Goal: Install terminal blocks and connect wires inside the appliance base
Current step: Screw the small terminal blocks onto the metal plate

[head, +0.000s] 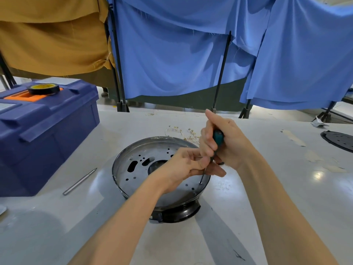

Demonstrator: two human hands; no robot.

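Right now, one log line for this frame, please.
right hand grips screwdriver | tip on screw inside appliance base | left hand curled beside shaft, hold unclear | loose wires behind base

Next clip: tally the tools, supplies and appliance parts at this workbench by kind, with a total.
Round metal appliance base: 1
Teal-handled screwdriver: 1
Loose grey metal shaft: 1
Blue plastic toolbox: 1
Black tape roll, yellow core: 1
Bundle of pale wires: 1
Black round perforated plate: 1
Total: 7
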